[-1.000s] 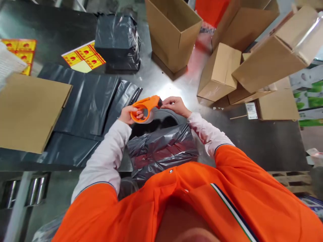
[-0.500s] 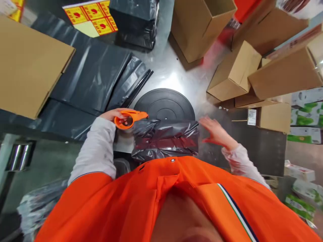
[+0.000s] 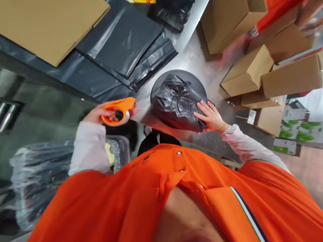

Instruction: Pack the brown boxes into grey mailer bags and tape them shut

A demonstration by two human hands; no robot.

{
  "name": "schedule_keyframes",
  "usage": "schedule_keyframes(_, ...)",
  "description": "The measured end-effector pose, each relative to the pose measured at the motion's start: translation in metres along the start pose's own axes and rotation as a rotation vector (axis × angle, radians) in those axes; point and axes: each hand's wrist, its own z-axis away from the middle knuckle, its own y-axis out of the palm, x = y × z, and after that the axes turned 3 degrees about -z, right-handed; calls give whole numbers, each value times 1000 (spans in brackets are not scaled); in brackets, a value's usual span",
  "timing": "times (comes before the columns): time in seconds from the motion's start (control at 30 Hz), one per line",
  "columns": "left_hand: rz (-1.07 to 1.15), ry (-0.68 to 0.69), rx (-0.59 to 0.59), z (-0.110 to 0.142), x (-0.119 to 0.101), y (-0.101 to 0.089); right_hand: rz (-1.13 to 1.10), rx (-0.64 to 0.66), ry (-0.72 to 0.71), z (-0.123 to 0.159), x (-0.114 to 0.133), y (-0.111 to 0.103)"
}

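At your ten o'clock, a flat cardboard sheet (image 3: 47,27) lies over a stack of black poly mailers (image 3: 118,43) on the steel worktop (image 3: 194,50), set aside from the hands. At nine o'clock, your left hand (image 3: 96,114) clenches the handle of an orange tape dispenser (image 3: 118,111), its clear tape roll (image 3: 127,116) just beside the package (kept in hand, not set down). At twelve o'clock, a bundle wrapped in black plastic (image 3: 176,102) sits on a round black turntable (image 3: 174,71). Your right hand (image 3: 210,117) presses it with open fingers, keeping the loose wrap down and the bundle steady. Cardboard boxes (image 3: 247,70) stand at two o'clock, away from your working space.
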Motion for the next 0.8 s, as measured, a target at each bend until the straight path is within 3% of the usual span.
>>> schedule_keyframes(0.07, 55, 41, -96, 62, 60, 20, 7, -64, 122, -10, 33, 6)
schedule_keyframes(0.1, 102, 80, -162, 86, 90, 44, 10, -117, 163, -19, 50, 11)
schedule_keyframes(0.17, 228, 178, -349, 118, 142, 111, 11, -256, 219, -47, 78, 22)
schedule_keyframes(0.23, 329, 224, -471, 128, 180, 190, 2, -398, 259, -87, 97, 30)
schedule_keyframes(0.3, 423, 227, -461, 121, 203, 260, -13, -510, 291, -137, 108, 33)
schedule_keyframes(0.37, 479, 248, -412, 103, 213, 308, 2, -558, 338, -186, 114, 29)
schedule_keyframes(0.47, 490, 346, -434, 60, 209, 336, 106, -485, 428, -235, 120, 6)
schedule_keyframes(0.53, 444, 376, -424, 29, 197, 338, 214, -357, 406, -239, 121, -19)
schedule_keyframes(0.6, 385, 352, -374, 1, 182, 339, 332, -233, 292, -224, 114, -44)
schedule_keyframes(0.67, 357, 341, -322, -19, 167, 342, 417, -198, 120, -201, 99, -62)
schedule_keyframes(0.8, 342, 379, -199, -34, 153, 346, 277, -231, -104, -175, 49, -57)
